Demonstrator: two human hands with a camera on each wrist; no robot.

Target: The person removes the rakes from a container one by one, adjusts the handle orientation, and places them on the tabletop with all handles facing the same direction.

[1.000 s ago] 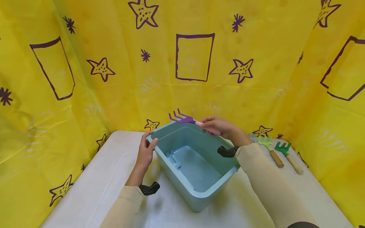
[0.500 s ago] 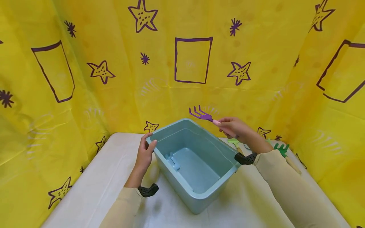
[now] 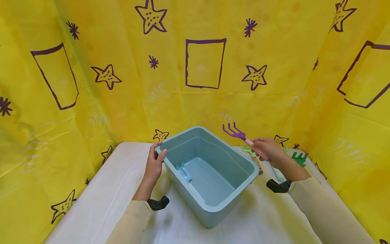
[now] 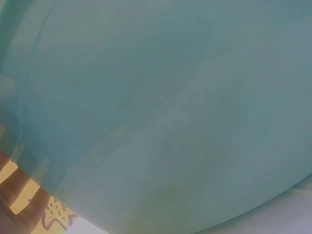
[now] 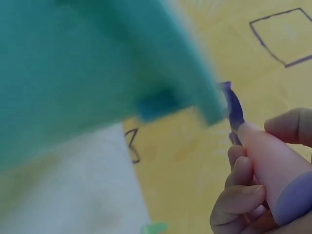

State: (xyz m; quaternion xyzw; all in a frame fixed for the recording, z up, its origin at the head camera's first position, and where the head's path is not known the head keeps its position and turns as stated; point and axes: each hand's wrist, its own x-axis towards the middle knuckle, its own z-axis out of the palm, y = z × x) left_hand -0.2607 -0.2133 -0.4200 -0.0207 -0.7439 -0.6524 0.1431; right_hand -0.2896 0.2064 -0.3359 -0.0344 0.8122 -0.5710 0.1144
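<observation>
A pale blue-green plastic bin [image 3: 210, 217] stands angled on the white-covered table. My left hand [image 3: 153, 167] grips its left corner, thumb over the rim; the bin's wall fills most of the left wrist view, with fingers [image 4: 22, 202] at the lower left. To the right of the bin, my right hand [image 3: 271, 153] holds a small purple hand rake [image 3: 239, 135] by its pink handle, prongs up and to the left. The handle [image 5: 273, 161] lies between thumb and curled fingers in the right wrist view. A small light-blue pronged piece [image 3: 184, 173] is inside the bin.
Behind and beside my right hand lie a light green tool with a wooden handle [image 3: 257, 165], a pale blue handle [image 3: 278, 173] and a dark green rake [image 3: 300, 158], partly hidden by the arm. A yellow patterned curtain [image 3: 131, 112] encloses the table.
My right hand has carried the purple hand rake from over the bin's far rim to the right, beyond its side, and slightly lower. The left hand stays on the bin's corner.
</observation>
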